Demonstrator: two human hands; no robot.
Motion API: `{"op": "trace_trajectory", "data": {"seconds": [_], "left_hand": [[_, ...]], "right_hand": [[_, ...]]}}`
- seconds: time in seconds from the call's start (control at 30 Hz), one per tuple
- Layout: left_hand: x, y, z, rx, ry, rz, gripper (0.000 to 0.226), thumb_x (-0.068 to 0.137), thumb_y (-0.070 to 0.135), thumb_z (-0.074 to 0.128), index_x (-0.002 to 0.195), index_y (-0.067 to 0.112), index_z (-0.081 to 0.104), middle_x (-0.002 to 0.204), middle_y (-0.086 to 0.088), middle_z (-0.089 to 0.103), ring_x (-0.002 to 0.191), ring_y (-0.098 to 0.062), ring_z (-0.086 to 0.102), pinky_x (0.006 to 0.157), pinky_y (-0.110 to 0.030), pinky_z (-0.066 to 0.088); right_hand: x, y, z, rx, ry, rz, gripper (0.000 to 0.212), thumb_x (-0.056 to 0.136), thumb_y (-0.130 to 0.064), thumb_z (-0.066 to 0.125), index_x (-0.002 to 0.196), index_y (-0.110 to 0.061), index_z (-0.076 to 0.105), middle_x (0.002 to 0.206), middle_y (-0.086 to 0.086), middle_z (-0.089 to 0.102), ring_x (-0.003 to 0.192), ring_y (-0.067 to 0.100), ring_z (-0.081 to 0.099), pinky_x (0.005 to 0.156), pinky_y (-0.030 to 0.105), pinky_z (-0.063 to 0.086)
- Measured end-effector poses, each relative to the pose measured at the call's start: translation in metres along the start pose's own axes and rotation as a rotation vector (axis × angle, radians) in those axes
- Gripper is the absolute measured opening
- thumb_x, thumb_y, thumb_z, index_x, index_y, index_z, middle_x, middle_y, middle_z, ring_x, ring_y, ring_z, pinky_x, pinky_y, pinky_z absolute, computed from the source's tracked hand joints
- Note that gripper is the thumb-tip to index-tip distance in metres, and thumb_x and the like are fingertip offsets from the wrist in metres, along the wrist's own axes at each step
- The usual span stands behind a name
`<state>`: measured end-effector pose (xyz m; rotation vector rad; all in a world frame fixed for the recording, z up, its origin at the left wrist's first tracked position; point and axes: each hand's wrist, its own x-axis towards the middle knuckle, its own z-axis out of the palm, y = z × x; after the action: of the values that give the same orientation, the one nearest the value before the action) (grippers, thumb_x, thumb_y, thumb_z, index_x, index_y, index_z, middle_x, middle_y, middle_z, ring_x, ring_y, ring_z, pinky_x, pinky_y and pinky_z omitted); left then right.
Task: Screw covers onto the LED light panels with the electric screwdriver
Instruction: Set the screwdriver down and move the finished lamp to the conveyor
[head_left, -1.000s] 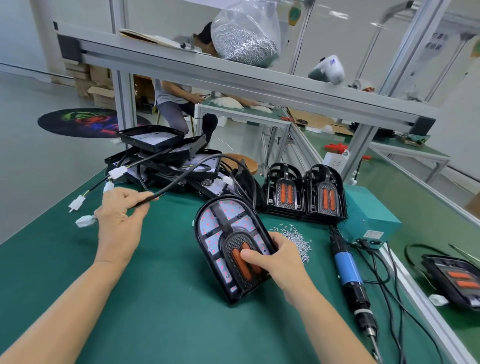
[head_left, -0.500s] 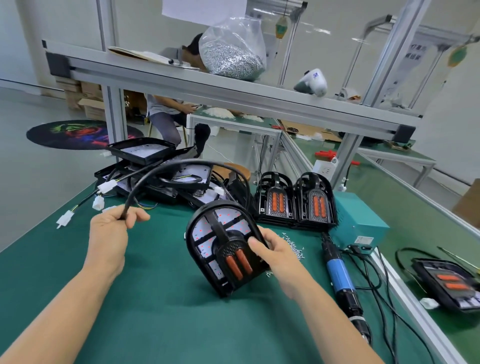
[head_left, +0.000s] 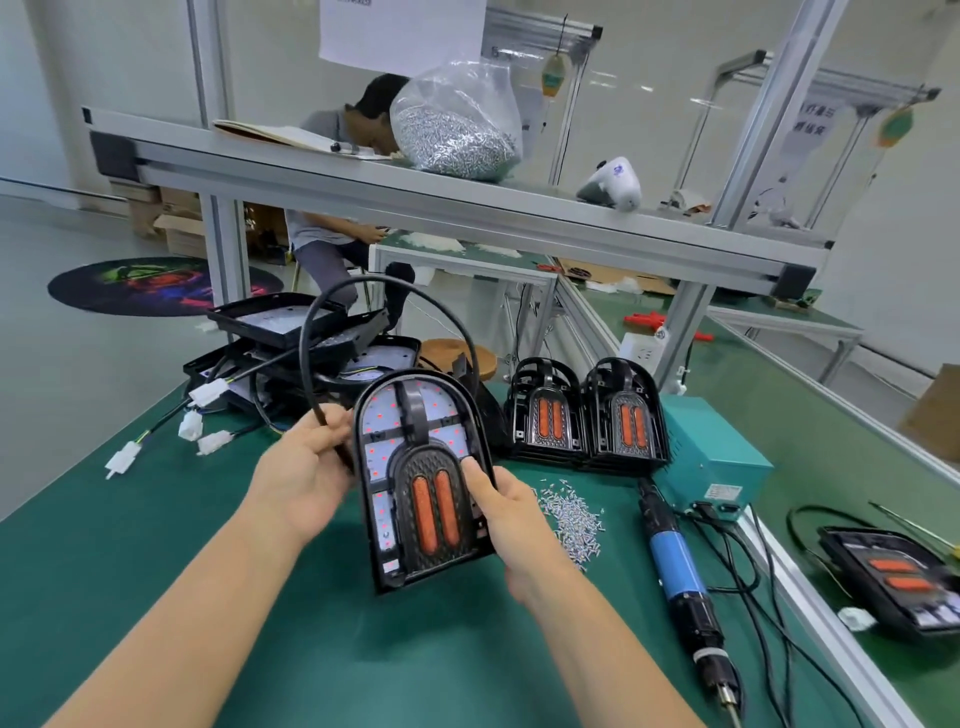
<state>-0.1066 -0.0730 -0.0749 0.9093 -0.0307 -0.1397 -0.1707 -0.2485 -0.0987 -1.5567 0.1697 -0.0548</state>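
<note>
At the left of the frame, several white plastic connectors (head_left: 210, 391) on thin wires lie on the green matte table mat (head_left: 130, 545), and behind them, in the upper left part of the table, a loose pile of flat black panel trays (head_left: 291, 322) is stacked at different angles. The left hand (head_left: 301, 480) is in the centre left; its thumb and fingers are curled and pinch a smooth black rubber cable (head_left: 311, 332), which rises in a round loop over the pile and goes down behind the panel. The LED light panel (head_left: 423, 483) is held in the centre of the frame, lifted above the mat and tilted toward the camera; it has an arch shape, with a white board dotted with small red points, a black ribbed plastic cover and two long orange oval lenses. The right hand (head_left: 511, 514) grips its right edge, the thumb pressed on the cover and the other fingers curled behind, hidden. Just right of this hand, a heap of small shiny metal screws (head_left: 574, 519) lies on the mat. Behind it, two stacks of finished arch-shaped panels (head_left: 587, 415) stand side by side. At the right, the electric screwdriver (head_left: 680, 577), with a blue cylinder body and black ends, lies on the mat near a teal metal power box (head_left: 711, 457). On the upper shelf, a clear plastic bag of screws (head_left: 457, 130) rests.
</note>
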Motion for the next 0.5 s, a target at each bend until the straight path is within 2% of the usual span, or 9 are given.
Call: {"op": "trace_trajectory", "data": {"seconds": [0.1,0.17,0.2,0.27,0.37,0.43,0.47,0.5], "left_hand": [[-0.01,-0.006,0.007,-0.092,-0.091,-0.116,0.021,0.099,0.021,0.036,0.098,0.015,0.056,0.102,-0.006,0.063,0.085,-0.022,0.063,0.078,-0.037,0.05],[-0.016,-0.008,0.013,-0.078,-0.201,-0.119,0.04,0.098,0.038,0.039,0.115,0.009,0.06,0.114,-0.01,0.067,0.098,-0.026,0.067,0.079,-0.038,0.055],[-0.018,-0.01,0.017,-0.04,-0.213,-0.099,0.042,0.095,0.038,0.044,0.118,0.008,0.061,0.113,-0.011,0.069,0.097,-0.026,0.068,0.075,-0.036,0.057],[-0.019,-0.015,0.024,0.028,-0.171,-0.036,0.034,0.085,0.021,0.058,0.116,0.007,0.062,0.104,-0.014,0.071,0.083,-0.027,0.071,0.064,-0.035,0.058],[-0.016,-0.016,0.029,0.107,-0.097,0.024,0.024,0.087,0.002,0.055,0.109,0.007,0.062,0.098,-0.016,0.071,0.074,-0.026,0.07,0.061,-0.037,0.058],[-0.012,-0.016,0.026,0.13,-0.122,0.017,0.023,0.089,0.003,0.053,0.11,0.008,0.062,0.101,-0.017,0.071,0.077,-0.028,0.07,0.064,-0.039,0.058],[-0.011,-0.015,0.024,0.135,-0.138,0.011,0.024,0.089,0.004,0.054,0.11,0.009,0.063,0.102,-0.017,0.071,0.078,-0.029,0.07,0.063,-0.039,0.058],[-0.01,-0.015,0.023,0.131,-0.152,0.0,0.024,0.087,0.005,0.055,0.109,0.009,0.063,0.101,-0.017,0.071,0.078,-0.029,0.07,0.062,-0.038,0.058]], "right_hand": [[-0.001,-0.001,0.005,0.043,0.046,0.036,0.026,0.096,-0.043,0.057,0.085,-0.019,0.057,0.08,-0.003,0.06,0.071,0.012,0.05,0.068,0.025,0.041],[-0.003,-0.003,0.005,0.055,0.07,0.058,0.028,0.095,-0.044,0.058,0.087,-0.018,0.058,0.082,0.001,0.062,0.074,0.016,0.052,0.071,0.028,0.042],[-0.004,-0.003,0.005,0.055,0.075,0.066,0.028,0.095,-0.044,0.058,0.088,-0.016,0.059,0.084,0.002,0.063,0.076,0.017,0.053,0.073,0.029,0.043],[-0.005,-0.003,0.004,0.048,0.081,0.078,0.029,0.095,-0.044,0.058,0.09,-0.016,0.06,0.083,0.002,0.064,0.075,0.017,0.054,0.072,0.029,0.043],[-0.008,-0.003,-0.002,0.018,0.067,0.085,0.027,0.094,-0.046,0.058,0.085,-0.02,0.057,0.078,-0.002,0.059,0.069,0.013,0.052,0.067,0.025,0.042],[-0.011,-0.003,-0.008,0.034,0.022,0.097,0.026,0.092,-0.046,0.061,0.091,-0.021,0.056,0.082,-0.003,0.063,0.075,0.014,0.057,0.078,0.029,0.047],[-0.012,-0.004,-0.011,0.049,-0.005,0.11,0.031,0.089,-0.048,0.064,0.099,-0.02,0.058,0.093,-0.003,0.067,0.085,0.015,0.061,0.089,0.034,0.048],[-0.014,-0.005,-0.015,0.066,-0.037,0.133,0.044,0.084,-0.049,0.068,0.113,-0.018,0.058,0.108,-0.001,0.069,0.097,0.017,0.063,0.1,0.038,0.047]]}}
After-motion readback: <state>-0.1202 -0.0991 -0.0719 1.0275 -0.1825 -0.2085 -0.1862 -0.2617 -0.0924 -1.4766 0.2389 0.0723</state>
